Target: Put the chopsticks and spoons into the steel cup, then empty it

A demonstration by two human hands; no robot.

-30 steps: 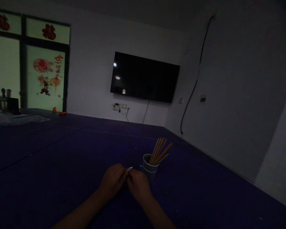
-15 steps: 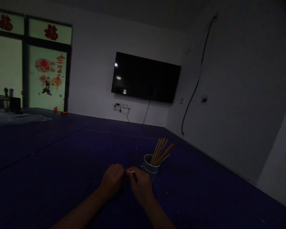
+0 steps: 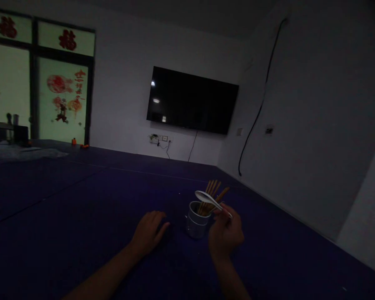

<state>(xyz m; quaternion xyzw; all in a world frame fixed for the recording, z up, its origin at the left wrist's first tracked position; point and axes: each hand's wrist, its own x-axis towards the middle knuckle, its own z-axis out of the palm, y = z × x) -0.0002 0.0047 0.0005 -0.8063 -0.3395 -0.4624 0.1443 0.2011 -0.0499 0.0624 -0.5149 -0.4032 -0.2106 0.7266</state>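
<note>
A white spoon [image 3: 206,197] is in my right hand [image 3: 226,233], which is closed on its handle. The spoon's bowl points left, over the rim of a grey cup-like holder [image 3: 197,225]. Several wooden chopsticks [image 3: 213,189] stand in that holder, leaning to the right, partly covered by the spoon. My left hand [image 3: 149,231] rests on the purple surface to the left of the holder, thumb apart from the fingers, with nothing in it.
The wide purple tabletop [image 3: 96,216] has seams and small white specks. Clear plastic sheeting [image 3: 25,153] and small orange objects [image 3: 78,143] lie at the far left. A black television [image 3: 192,100] hangs on the back wall; a black cable [image 3: 259,112] runs down the right wall.
My hands were together left of the holder. Now my right hand has moved right and up with the spoon, above the holder's rim, while my left hand has stayed and opened.
</note>
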